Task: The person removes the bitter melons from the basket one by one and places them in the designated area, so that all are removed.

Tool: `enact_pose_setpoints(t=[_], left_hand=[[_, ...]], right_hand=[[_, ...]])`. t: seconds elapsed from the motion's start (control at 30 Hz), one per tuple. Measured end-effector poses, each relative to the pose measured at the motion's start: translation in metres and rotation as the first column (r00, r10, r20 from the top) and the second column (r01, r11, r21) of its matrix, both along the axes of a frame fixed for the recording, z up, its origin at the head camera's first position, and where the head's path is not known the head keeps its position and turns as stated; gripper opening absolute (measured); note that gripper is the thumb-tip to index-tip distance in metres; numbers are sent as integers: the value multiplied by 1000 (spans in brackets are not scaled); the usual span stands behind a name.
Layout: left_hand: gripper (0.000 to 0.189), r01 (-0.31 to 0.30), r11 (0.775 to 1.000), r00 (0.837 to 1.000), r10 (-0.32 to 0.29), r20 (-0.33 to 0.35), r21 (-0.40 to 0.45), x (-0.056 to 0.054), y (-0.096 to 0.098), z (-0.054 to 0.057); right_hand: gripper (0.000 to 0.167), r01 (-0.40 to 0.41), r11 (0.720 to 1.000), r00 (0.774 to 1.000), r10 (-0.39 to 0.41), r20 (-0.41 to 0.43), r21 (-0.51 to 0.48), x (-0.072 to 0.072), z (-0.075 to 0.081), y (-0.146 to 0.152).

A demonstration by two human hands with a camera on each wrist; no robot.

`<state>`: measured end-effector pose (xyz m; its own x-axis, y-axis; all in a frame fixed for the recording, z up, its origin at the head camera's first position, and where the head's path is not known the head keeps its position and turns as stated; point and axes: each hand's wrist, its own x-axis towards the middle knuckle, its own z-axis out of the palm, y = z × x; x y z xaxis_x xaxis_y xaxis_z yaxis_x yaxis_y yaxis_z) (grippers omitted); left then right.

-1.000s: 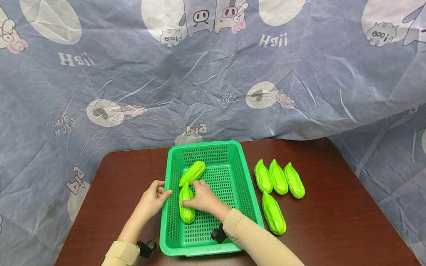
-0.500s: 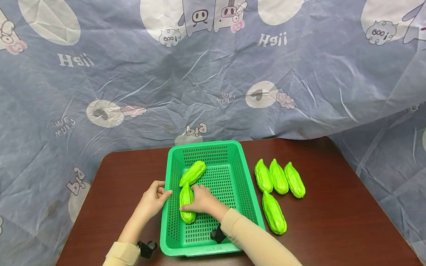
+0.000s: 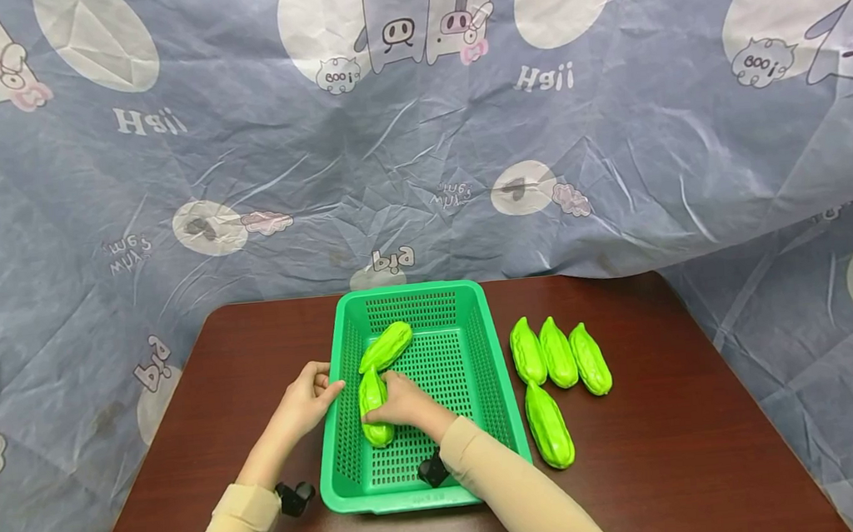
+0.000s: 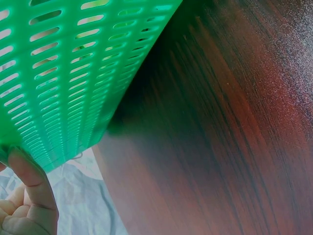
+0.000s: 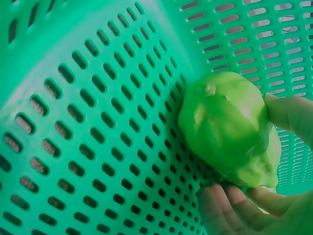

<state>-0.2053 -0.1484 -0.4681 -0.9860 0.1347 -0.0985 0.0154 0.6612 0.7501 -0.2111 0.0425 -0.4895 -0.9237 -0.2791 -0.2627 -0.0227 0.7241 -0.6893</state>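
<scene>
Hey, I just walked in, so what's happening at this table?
A person is working with long green vegetables and a green plastic basket. Their right hand grips one vegetable inside the basket, while their left hand holds the basket's left rim. A second vegetable lies in the basket just beyond the gripped one. Four more vegetables lie on the table, right of the basket.

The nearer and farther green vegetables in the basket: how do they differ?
The right hand grips the nearer vegetable; no hand grips the farther vegetable. The nearer vegetable runs nearly straight away from the person; the farther vegetable slants rightward. Both are green, inside the basket.
</scene>
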Motion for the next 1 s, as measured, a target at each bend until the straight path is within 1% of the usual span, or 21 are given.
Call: enact_pose_setpoints(t=[0.13, 0.23, 0.33, 0.43, 0.53, 0.6, 0.73, 0.8, 0.9, 1.0], left_hand=[[43, -2, 1000, 1000, 2, -4, 8, 1, 0, -1], [43, -1, 1000, 1000, 1, -21, 18, 1, 0, -1], [43, 4, 1000, 999, -3, -48, 20, 3, 1, 0], [45, 12, 1000, 998, -10, -55, 20, 4, 1, 0], [46, 5, 1000, 1000, -5, -30, 17, 4, 1, 1], [45, 1, 1000, 1000, -1, -2, 15, 3, 1, 1], [44, -2, 1000, 1000, 2, 12, 7, 2, 1, 1], [44, 0, 1000, 1000, 0, 6, 14, 1, 0, 0], [45, 9, 1000, 999, -9, -33, 25, 3, 0, 0], [47, 14, 999, 999, -12, -52, 34, 4, 0, 0]], right_hand=[[70, 11, 999, 1000, -11, 10, -39, -1, -1, 0], [69, 17, 998, 1000, -16, 13, -63, -2, -3, -1], [69, 22, 996, 1000, -20, 22, -88, -3, -4, -1], [72, 31, 994, 999, -27, 36, -105, -3, -5, 0], [74, 49, 990, 997, -42, 62, -131, -3, -5, 0], [74, 62, 988, 995, -50, 85, -145, -3, -6, 0], [72, 79, 982, 992, -60, 113, -169, -4, -6, 0], [70, 87, 978, 990, -65, 123, -188, -4, -7, 0], [64, 103, 968, 989, -74, 130, -231, -5, -6, 0], [61, 127, 956, 986, -93, 137, -265, -6, -4, 2]])
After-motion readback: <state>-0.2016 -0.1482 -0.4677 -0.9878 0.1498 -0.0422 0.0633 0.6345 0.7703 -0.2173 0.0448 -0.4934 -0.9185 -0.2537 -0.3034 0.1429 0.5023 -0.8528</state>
